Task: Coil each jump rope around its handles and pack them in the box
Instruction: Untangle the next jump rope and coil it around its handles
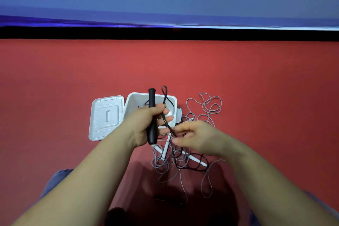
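Observation:
My left hand (146, 124) grips a black jump-rope handle (151, 101) upright, above the open white box (132, 102). The black rope (166, 97) loops above the hand and runs down to my right hand (194, 137), which pinches it just right of the handle. More black rope (192, 167) trails onto the floor below. A grey rope (211, 108) lies tangled on the red floor right of and below the box, with two white handles (166, 148) crossed under my hands.
The box's white lid (106, 115) lies flat, left of the box. Red carpet (73, 79) spreads all around. A black strip and a blue wall (165, 2) run along the far edge. My knees show at the bottom corners.

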{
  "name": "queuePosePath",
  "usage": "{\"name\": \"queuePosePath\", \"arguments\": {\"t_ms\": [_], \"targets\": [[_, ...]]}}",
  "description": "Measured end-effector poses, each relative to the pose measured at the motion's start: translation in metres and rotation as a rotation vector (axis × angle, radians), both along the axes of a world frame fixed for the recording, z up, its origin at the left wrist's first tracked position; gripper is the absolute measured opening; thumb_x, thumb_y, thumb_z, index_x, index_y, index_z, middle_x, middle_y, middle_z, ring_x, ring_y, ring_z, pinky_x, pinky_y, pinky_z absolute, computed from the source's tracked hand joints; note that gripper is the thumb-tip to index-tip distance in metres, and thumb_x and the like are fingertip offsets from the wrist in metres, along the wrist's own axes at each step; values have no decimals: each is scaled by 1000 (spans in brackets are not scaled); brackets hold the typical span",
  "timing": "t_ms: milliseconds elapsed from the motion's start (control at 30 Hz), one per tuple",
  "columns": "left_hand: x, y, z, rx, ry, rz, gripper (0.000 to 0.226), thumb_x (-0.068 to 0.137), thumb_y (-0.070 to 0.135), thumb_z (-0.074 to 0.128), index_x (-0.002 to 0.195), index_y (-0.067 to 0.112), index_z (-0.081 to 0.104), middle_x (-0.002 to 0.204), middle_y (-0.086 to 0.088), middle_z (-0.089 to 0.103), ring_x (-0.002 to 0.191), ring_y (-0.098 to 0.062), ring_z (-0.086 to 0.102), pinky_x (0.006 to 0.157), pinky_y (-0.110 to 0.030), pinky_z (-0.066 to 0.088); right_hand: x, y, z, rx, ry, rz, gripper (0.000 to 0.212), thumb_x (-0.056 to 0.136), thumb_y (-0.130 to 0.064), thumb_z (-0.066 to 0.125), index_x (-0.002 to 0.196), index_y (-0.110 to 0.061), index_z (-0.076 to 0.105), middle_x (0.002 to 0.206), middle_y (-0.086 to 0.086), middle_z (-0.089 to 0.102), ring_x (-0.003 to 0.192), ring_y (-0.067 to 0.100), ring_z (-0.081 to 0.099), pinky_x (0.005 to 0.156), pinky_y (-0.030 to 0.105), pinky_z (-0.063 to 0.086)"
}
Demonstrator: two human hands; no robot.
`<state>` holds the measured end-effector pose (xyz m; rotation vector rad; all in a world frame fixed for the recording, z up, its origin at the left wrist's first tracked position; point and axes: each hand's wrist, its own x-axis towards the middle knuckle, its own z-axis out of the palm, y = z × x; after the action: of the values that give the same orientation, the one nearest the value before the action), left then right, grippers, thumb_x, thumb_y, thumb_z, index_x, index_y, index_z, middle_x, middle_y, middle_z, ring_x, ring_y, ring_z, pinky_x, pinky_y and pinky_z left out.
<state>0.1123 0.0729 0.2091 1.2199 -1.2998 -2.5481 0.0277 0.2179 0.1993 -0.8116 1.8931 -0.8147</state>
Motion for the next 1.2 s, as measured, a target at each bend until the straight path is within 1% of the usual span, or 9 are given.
{"name": "queuePosePath", "arguments": {"t_ms": [100, 267, 400, 567, 700, 833, 900, 1067, 1200], "targets": [[-2, -5, 3, 158, 49, 82, 18, 97, 16, 50, 81, 13, 58, 60, 5, 63, 56, -9, 67, 49, -29, 56, 3, -1, -12, 49, 67, 41, 14, 84, -18, 68, 97, -13, 70, 84, -2, 70, 78, 15, 65, 81, 31, 52], [-1, -13, 7, 181, 88, 253, 13, 96, 15, 51, 86, 11, 57, 58, 3, 66, 55, -11, 69, 46, -31, 56, -4, -2, -6, 10, 212, -123, 24, 87, -24, 63, 68, -10, 60, 46, -9, 43, 46, 6, 34, 51, 22, 32], [-1, -14, 4, 129, 90, 231, 15, 97, 16, 49, 91, 8, 60, 69, 1, 69, 60, -11, 70, 49, -30, 57, -8, 0, -3, 89, 313, -99, 34, 89, -26, 61, 57, -21, 49, 48, -10, 50, 51, 8, 42, 56, 25, 37], [-2, -10, 2, 13, 120, 109, 12, 97, 14, 50, 100, 12, 62, 90, -3, 72, 79, -16, 70, 72, -31, 57, -5, -7, 9, -84, -233, -411, 19, 95, -16, 52, 77, -15, 58, 74, 4, 62, 60, 15, 67, 60, 26, 54], [0, 9, -6, -233, -12, -234, 17, 95, 14, 53, 109, 8, 62, 92, -7, 69, 77, -12, 62, 63, -17, 47, -13, -9, 20, -311, -599, -696, 14, 96, -14, 49, 94, -5, 59, 86, 12, 65, 59, 15, 70, 52, 22, 56], [1, 14, -7, -288, 17, -355, 7, 95, 14, 53, 92, 13, 59, 79, 1, 71, 78, -12, 61, 65, -15, 43, -22, -6, 25, -424, -786, -911, 20, 98, -13, 44, 85, -5, 58, 67, 7, 70, 59, 18, 70, 55, 24, 58], [1, 14, -8, -380, 27, -400, 6, 94, 11, 55, 88, 14, 57, 74, 2, 68, 78, -13, 60, 67, -17, 45, -25, -5, 26, -450, -822, -954, 21, 99, -13, 43, 86, -5, 57, 74, 10, 70, 67, 21, 69, 58, 25, 57], [1, 13, -7, -326, 20, -240, 10, 94, 7, 55, 87, 13, 53, 68, -2, 60, 55, -9, 61, 58, -22, 54, -26, -4, 21, -376, -577, -782, 16, 95, -11, 50, 111, -7, 54, 102, 14, 65, 85, 22, 66, 75, 30, 55], [-2, 6, -5, -175, 23, -62, 3, 94, 10, 55, 95, 13, 55, 71, 1, 63, 58, -9, 64, 53, -25, 55, -10, 0, -1, 65, -43, -135, 34, 84, -17, 68, 117, -12, 62, 101, 8, 67, 85, 16, 61, 82, 32, 51]]}}
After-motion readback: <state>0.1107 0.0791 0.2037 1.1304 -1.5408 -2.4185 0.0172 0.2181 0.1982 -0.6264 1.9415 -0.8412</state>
